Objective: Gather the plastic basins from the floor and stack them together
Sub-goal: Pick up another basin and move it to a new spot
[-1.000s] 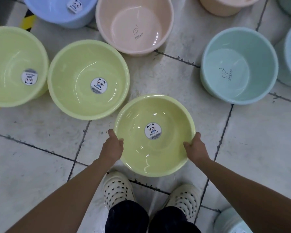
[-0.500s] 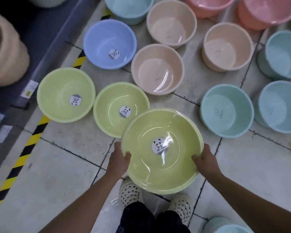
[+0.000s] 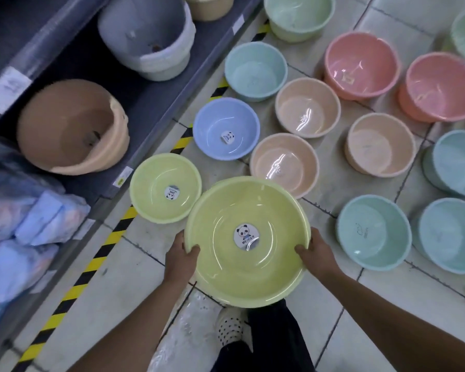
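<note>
Since a second ago the large yellow-green round plastic basin (image 3: 220, 267) has come up off the white tiled floor (image 3: 360, 331) and is now held in the air in front of the person, round panda sticker (image 3: 246, 236) facing up. The left hand (image 3: 181, 260) is clamped on its left rim with the thumb hooked inside. The right hand (image 3: 316, 255) grips the right rim the same way, so the hands sit well apart with the basin between them. The view has swung too, and a dark shelf (image 3: 145, 103) with a tan plastic bucket (image 3: 70, 130) now shows on the left, edged by yellow-and-black striped tape (image 3: 97, 259). Just left of the held one, a smaller yellow-green plastic basin (image 3: 151, 189) sits on the floor. The second one seen earlier is hidden under the lifted basin, so no telling if they touch. Further out sit a blue plastic basin (image 3: 226, 122), beige plastic basins (image 3: 285, 165), pink plastic basins (image 3: 361, 65) and teal plastic basins (image 3: 373, 233), all apart, none stacked. One white perforated shoe (image 3: 230, 326) pokes out below.
</note>
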The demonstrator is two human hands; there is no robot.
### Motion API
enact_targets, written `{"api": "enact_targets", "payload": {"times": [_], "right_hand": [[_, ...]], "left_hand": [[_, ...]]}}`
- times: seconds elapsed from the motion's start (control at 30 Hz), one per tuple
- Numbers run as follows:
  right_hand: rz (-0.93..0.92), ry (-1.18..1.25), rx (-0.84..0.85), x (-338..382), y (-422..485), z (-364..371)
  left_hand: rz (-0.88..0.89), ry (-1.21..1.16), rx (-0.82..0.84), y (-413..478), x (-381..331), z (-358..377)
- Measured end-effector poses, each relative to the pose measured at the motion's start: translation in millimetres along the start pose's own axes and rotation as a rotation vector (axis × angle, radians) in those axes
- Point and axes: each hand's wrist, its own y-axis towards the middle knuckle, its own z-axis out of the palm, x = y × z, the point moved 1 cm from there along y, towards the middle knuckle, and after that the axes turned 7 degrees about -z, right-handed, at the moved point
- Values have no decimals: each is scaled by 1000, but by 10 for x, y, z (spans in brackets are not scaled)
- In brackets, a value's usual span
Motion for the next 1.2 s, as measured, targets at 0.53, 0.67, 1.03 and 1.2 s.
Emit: {"api": "enact_targets", "payload": {"times": [0.53, 0.67, 1.03, 1.2], "right_hand": [[74, -29, 32, -663, 1511, 878], [75, -29, 0, -966, 1863, 1205], [18, -9, -58, -1286, 2443, 1583], [33, -32, -34, -1372, 2537, 1678]], "left_hand": [[15, 86, 14, 1661, 506, 664], [55, 118, 5, 2084, 708, 914], [55, 100, -41, 2770, 1122, 1353], [27, 81, 3, 2850, 1209, 1418]]}}
